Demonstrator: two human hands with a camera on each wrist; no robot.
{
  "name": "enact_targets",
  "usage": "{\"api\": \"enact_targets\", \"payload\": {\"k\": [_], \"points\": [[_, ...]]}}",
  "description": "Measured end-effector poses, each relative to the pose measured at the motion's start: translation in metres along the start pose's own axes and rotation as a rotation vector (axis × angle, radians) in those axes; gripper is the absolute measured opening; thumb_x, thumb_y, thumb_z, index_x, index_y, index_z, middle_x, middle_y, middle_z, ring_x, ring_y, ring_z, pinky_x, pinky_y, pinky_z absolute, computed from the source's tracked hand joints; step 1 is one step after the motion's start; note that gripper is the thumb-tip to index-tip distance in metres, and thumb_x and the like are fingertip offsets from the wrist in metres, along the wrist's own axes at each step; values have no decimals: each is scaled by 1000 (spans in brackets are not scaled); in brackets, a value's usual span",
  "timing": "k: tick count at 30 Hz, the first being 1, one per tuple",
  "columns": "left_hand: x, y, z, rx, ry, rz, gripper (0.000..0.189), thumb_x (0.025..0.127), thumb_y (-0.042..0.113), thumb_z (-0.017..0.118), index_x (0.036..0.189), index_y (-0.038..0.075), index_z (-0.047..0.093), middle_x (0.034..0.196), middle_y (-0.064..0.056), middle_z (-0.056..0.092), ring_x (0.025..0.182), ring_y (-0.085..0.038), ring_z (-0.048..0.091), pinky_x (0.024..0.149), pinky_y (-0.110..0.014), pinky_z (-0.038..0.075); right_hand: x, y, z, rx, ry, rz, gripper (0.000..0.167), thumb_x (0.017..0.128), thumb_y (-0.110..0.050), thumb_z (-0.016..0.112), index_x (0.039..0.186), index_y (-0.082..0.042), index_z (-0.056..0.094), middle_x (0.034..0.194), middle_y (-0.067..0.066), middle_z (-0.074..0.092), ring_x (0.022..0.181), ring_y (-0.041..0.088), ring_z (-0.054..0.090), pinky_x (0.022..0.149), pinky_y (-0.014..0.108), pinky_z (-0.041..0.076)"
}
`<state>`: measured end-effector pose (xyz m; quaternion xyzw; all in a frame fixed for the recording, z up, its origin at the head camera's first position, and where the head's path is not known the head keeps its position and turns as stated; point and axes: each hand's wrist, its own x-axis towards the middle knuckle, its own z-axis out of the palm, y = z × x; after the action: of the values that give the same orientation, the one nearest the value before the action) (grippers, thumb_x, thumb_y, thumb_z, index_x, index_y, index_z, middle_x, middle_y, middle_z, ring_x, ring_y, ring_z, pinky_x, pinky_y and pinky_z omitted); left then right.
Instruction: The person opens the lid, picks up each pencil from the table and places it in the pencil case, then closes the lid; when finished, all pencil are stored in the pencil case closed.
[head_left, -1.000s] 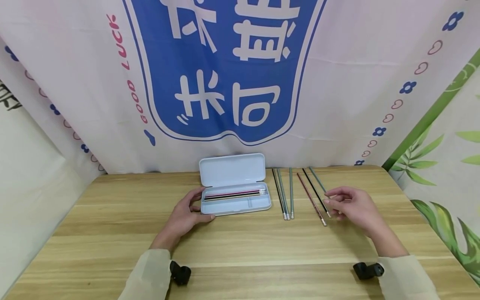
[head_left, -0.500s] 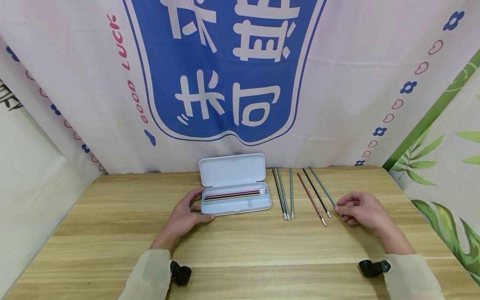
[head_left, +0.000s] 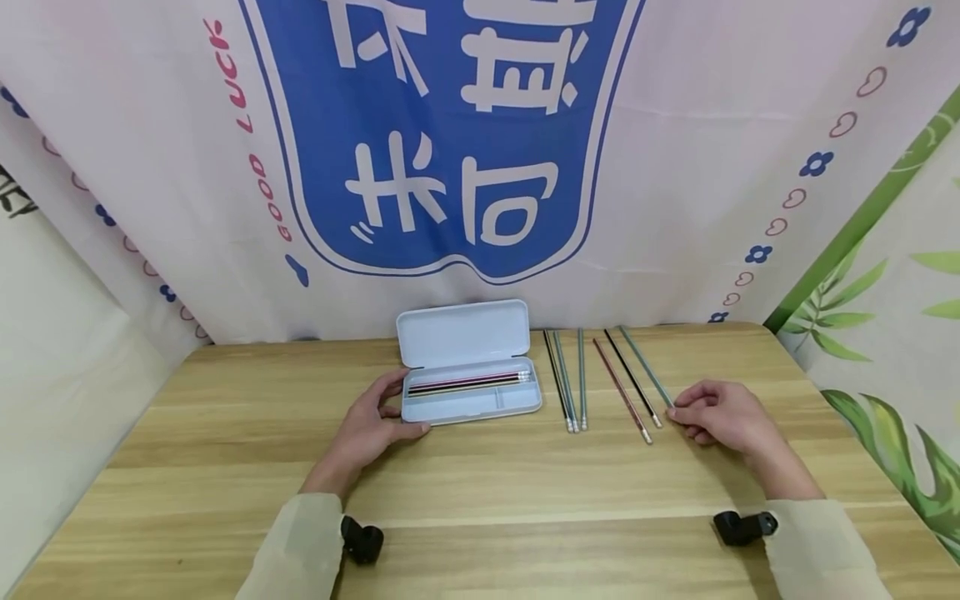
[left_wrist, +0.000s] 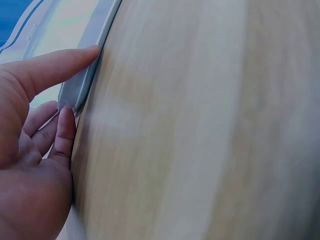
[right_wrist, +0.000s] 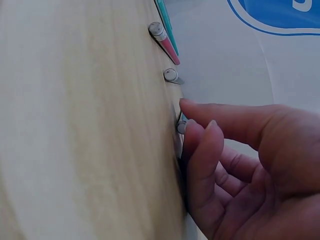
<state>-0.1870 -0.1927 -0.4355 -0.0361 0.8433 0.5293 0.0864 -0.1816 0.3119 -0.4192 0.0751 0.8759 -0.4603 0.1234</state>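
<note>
Well, left hand (head_left: 367, 432) in a grip on the box (head_left: 450, 407), right hand (head_left: 724, 417) in a pinch on a green pencil (head_left: 647, 367).

The scene is backed by a creased, pinkish-white fabric sheet (head_left: 697, 200), on which a large blue shield-shaped panel (head_left: 447, 100) is printed with sideways white characters. Red "GOOD LUCK" lettering (head_left: 244, 126) is set to its left, and both sides are bordered by slanting rows of blue flowers and heart outlines (head_left: 816, 163). The right is covered by a white leaf-printed sheet (head_left: 918, 333) edged by a diagonal green band (head_left: 862, 218), the left by a plainer white sheet (head_left: 67, 308) marked with black strokes. Below, a pale wood-grain worktop (head_left: 540, 487) with rounded far corners is softly lit.
</note>
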Motion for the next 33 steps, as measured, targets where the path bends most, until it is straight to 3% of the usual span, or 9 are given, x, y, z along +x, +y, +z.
{"api": "enact_targets", "payload": {"k": [14,33], "points": [[1,2,0,10,-6,20,94,83,17,93,163,19,44,160,-13,52,122,-32,59,95,-32,50,-7,-7,2,-103,42,-1,28,96,-20,80,107,3,68,81,2,73,71,15,67,62,29,59],[1,1,0,21,-4,15,94,84,16,93,163,19,43,161,-13,51,125,-32,59,98,-33,50,-8,-7,6,-145,56,-15,25,93,-19,77,105,2,70,79,3,71,70,14,68,62,29,59]]}}
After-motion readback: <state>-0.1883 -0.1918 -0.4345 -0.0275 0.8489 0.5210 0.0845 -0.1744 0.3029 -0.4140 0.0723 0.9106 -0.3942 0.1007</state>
